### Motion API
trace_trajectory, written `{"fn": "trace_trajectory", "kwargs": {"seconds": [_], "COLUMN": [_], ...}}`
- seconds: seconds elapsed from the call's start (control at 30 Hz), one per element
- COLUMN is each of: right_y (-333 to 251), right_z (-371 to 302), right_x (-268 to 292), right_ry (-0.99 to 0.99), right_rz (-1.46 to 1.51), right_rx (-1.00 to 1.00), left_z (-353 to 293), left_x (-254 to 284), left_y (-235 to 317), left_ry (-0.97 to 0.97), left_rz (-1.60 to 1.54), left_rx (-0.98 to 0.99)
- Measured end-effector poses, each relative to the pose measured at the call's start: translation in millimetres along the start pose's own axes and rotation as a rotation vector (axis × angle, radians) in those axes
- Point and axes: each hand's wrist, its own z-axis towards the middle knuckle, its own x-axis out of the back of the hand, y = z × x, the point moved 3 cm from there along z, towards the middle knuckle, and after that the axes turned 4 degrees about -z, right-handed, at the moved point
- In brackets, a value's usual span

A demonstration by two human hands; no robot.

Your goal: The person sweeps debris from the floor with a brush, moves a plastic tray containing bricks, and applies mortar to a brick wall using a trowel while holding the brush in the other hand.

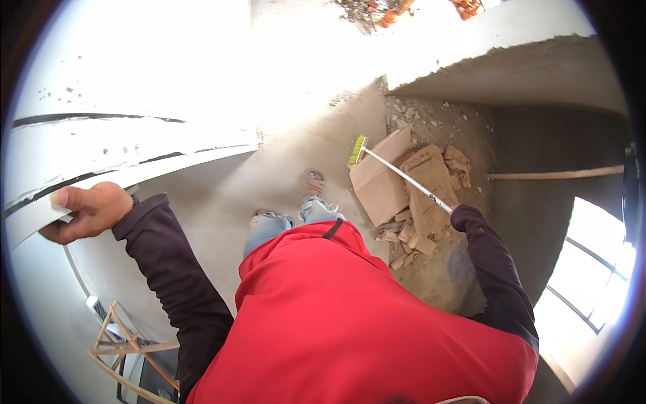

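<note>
My left hand [94, 210] is closed around the edge of a long white strip [202, 156] at the left, thumb on top and fingers curled beneath. Whether that strip is loose or part of the white structure behind it, I cannot tell. In my right hand [455, 207], mostly covered by its dark sleeve, is the end of a broom's white handle [410, 178]. The handle slants up and left to a head with yellow-green bristles [358, 150]. That head lies beside a flat piece of cardboard [382, 176], over which the handle passes.
Brown paper sacks [431, 185] and broken blocks [412, 237] are heaped by the cardboard, with rubble [404, 111] beyond. A wooden pole [558, 174] runs along the right. A wooden frame [131, 347] stands at lower left. Bright light washes out the floor ahead of my sandalled feet [315, 183].
</note>
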Motion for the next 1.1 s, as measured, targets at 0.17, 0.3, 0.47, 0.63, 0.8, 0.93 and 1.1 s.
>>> {"fn": "trace_trajectory", "kwargs": {"seconds": [0.17, 0.3, 0.47, 0.63, 0.8, 0.93, 1.1], "right_y": [55.2, 70.3, 69.2, 55.5, -26.6, -127.1, -229.4], "right_z": [-60.4, -143.8, -219.9, -256.0, -229.8, -156.7, -84.5], "right_x": [-56.2, -66.3, -114.1, -228.0, -291.8, -288.6, -265.0], "right_ry": [-0.021, -0.106, -0.082, 0.059, 0.237, 0.333, 0.373], "right_rz": [0.016, 0.075, 0.080, 0.442, 0.697, 0.811, 0.791], "right_rx": [-0.123, -0.182, -0.591, -0.774, -0.608, -0.477, -0.336], "left_z": [-4.7, -4.6, -5.7, -3.4, -1.7, 2.7, 5.8], "left_x": [-6.3, 0.5, 4.6, 3.4, 13.0, 17.0, 10.0], "left_y": [-0.7, -6.5, -12.3, -8.8, -3.8, -4.7, 13.3], "left_ry": [0.006, 0.051, 0.067, 0.022, -0.067, -0.093, -0.096], "left_rz": [-0.040, 0.011, 0.048, 0.010, 0.193, 0.302, 0.139], "left_rx": [-0.005, 0.011, 0.025, 0.023, -0.032, -0.052, -0.002]}}
